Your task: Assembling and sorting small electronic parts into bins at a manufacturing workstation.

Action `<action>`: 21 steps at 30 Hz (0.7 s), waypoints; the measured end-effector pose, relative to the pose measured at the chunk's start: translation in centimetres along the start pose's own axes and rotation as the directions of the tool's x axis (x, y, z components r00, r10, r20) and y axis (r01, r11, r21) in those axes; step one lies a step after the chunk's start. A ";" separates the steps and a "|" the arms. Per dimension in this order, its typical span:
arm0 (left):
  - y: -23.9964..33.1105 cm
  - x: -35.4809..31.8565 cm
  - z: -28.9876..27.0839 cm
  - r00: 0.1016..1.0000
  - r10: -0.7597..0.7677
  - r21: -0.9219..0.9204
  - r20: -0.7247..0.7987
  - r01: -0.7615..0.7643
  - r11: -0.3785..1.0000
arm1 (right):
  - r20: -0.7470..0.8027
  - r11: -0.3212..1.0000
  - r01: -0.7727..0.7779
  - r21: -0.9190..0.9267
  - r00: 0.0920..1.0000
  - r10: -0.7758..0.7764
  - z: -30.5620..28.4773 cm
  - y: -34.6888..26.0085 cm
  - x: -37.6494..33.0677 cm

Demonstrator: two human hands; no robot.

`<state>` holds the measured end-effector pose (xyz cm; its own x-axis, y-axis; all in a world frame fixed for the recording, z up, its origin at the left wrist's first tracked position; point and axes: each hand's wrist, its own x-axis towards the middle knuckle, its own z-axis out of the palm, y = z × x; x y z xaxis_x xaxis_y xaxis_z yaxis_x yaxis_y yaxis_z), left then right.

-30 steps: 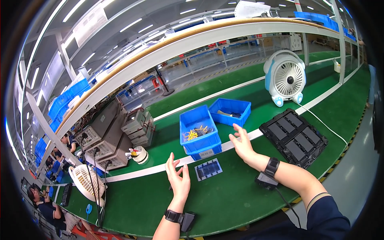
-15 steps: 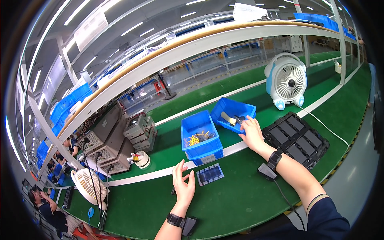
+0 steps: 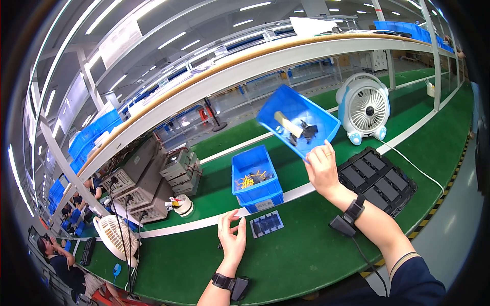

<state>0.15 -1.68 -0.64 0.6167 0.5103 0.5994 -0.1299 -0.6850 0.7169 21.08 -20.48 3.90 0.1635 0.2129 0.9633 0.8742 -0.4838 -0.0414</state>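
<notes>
While the right hand grips the near rim of a small blue bin, that bin hangs in the air above the green bench, tilted steeply so its open mouth faces the camera and leftward. Its long axis runs from upper left down to lower right, with the far-left corner highest. Inside lie a pale cream strip and a few dark small parts, bunched toward the lower wall. The fingers are closed over the rim with the thumb underneath — a firm pinch rather than a full fist.

The left hand is open and holds nothing; its fingers are spread and upright, just left of a small dark tray of cells lying flat on the bench. Whether the hand touches the bench cannot be told.

A second blue bin, holding yellow parts, sits on the bench between the two hands, straddling the white line. A black compartment tray lies to the right, beyond the right forearm, and a white desk fan stands at the far right.

Compared with half a second ago, the small bin has left its place on the bench beside the other bin — then the right hand was only reaching to its rim. The left hand has scarcely shifted.
</notes>
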 end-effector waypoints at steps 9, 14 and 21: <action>3.8 0.7 -1.0 0.913 -0.067 -0.786 0.402 0.382 0.487 | -0.034 0.890 0.335 0.309 0.939 -0.341 -2.6 -9.2 -1.2; 4.0 1.0 -1.4 0.912 -0.286 -0.779 0.294 0.401 0.482 | 0.029 0.835 0.295 0.464 0.937 -0.347 -2.7 -10.5 -2.1; 6.3 4.6 -3.8 0.955 -0.284 -0.603 -0.089 0.176 0.778 | 0.212 0.872 -0.073 0.484 0.977 -0.036 -1.4 -8.9 -2.3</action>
<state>-0.81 -1.63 7.99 0.5569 0.7277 0.4003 -0.4608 -0.1302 0.8779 12.24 -17.83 2.41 0.2251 0.4057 0.8858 0.9717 -0.0263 -0.2349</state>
